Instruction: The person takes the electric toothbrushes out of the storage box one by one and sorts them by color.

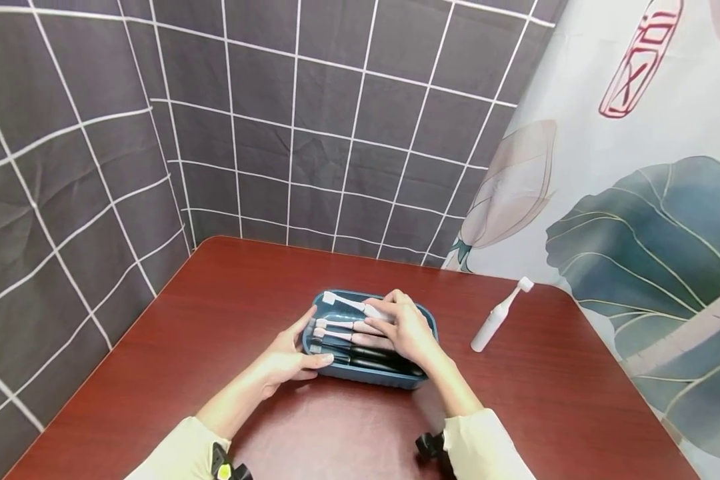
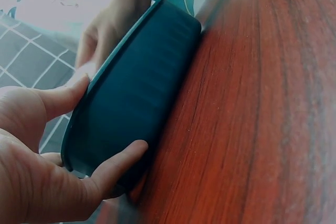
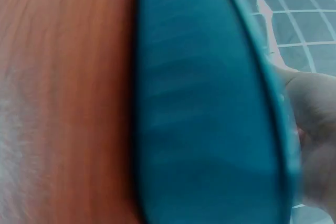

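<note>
A blue plastic basket [image 1: 369,377] sits on the table with several electric toothbrushes lying side by side in it. My left hand [image 1: 283,361] grips its left end, the thumb over the rim and a finger along the outer wall, as the left wrist view of the basket [image 2: 134,90] shows. With my right hand [image 1: 409,328] I pinch the handle of a white electric toothbrush [image 1: 348,303] at the basket's far side; its head points left. Pale pink toothbrushes [image 1: 338,335] and black toothbrushes [image 1: 372,360] lie nearer me. The right hand partly covers their handles.
Another white electric toothbrush [image 1: 493,325] is on the red-brown table [image 1: 264,280], to the right of the basket. Behind and at the left hangs a grey cloth with white grid lines [image 1: 324,120]. A leaf-patterned curtain [image 1: 648,220] borders the right side.
</note>
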Demonstrator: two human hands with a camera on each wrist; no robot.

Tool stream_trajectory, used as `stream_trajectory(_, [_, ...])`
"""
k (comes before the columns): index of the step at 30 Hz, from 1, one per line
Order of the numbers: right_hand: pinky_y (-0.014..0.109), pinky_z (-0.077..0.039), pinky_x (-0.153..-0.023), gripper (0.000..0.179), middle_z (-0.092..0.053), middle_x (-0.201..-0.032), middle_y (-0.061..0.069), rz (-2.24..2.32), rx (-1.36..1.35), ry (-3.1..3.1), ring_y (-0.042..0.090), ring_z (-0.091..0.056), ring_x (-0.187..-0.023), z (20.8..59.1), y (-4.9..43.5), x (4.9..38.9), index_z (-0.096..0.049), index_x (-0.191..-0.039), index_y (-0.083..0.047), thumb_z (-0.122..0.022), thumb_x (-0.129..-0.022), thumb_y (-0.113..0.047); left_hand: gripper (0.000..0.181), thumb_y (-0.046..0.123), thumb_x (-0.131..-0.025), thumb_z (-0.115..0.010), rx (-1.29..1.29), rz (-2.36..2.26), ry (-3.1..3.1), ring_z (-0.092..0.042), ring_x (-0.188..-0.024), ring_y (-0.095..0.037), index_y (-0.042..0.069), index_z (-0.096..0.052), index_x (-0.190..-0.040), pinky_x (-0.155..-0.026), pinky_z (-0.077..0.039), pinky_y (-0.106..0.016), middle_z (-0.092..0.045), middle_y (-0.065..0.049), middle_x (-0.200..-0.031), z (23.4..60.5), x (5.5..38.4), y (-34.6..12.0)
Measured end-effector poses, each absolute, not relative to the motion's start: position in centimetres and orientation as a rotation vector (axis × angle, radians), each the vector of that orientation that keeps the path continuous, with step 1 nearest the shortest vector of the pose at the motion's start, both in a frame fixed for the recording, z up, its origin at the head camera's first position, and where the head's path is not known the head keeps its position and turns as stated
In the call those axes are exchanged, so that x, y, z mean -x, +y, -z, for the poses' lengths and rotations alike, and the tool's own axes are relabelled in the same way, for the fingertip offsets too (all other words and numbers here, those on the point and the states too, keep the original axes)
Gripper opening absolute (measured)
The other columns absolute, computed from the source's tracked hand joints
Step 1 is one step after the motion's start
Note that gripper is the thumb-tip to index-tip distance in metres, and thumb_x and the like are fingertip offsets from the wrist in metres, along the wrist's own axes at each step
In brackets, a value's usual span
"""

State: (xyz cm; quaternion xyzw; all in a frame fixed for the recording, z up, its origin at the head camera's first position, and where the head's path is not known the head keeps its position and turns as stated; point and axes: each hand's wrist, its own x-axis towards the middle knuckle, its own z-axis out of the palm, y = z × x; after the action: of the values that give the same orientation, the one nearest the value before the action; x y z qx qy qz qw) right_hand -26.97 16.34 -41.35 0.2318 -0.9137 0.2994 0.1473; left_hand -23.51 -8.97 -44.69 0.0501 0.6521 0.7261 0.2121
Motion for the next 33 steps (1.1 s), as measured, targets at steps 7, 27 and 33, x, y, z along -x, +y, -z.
stream_trajectory(7, [0.024, -0.041, -0.056, 0.034, -0.051, -0.087, -0.004, -1.021, -0.713, -2.376, 0.01, -0.048, -0.073, 38.5, 18.2, 25.5, -0.07, -0.114, -0.019, -0.076, -0.08, -0.018, 0.102, 0.013, -0.074, -0.081, -0.145, -2.015, 1.834, -0.053, -0.114, -0.033, 0.037, -0.016, -0.15, -0.082, -0.049, -0.053, -0.013, -0.015, -0.154, 44.9, 23.5, -9.0])
stream_trajectory(27, [0.019, -0.038, -0.059, 0.035, -0.053, -0.09, 0.002, -1.119, -0.559, -2.202, 0.011, -0.048, -0.079, 33.3, 22.1, 22.3, -0.069, -0.114, -0.01, -0.075, -0.079, -0.003, 0.101, 0.013, -0.074, -0.081, -0.122, -2.015, 1.846, -0.054, -0.112, -0.033, 0.035, -0.019, -0.15, -0.082, -0.049, -0.053, -0.015, -0.014, -0.153, 44.4, 23.2, -9.1])
stream_trajectory(33, [0.02, -0.039, -0.063, 0.036, -0.054, -0.094, 0.007, -1.205, -0.503, -2.181, 0.013, -0.048, -0.083, 32.2, 22.7, 22.0, -0.068, -0.114, -0.005, -0.072, -0.08, 0.002, 0.101, 0.012, -0.073, -0.082, -0.115, -2.015, 1.843, -0.055, -0.112, -0.031, 0.034, -0.02, -0.15, -0.082, -0.049, -0.053, -0.017, -0.014, -0.153, 44.5, 23.3, -9.1])
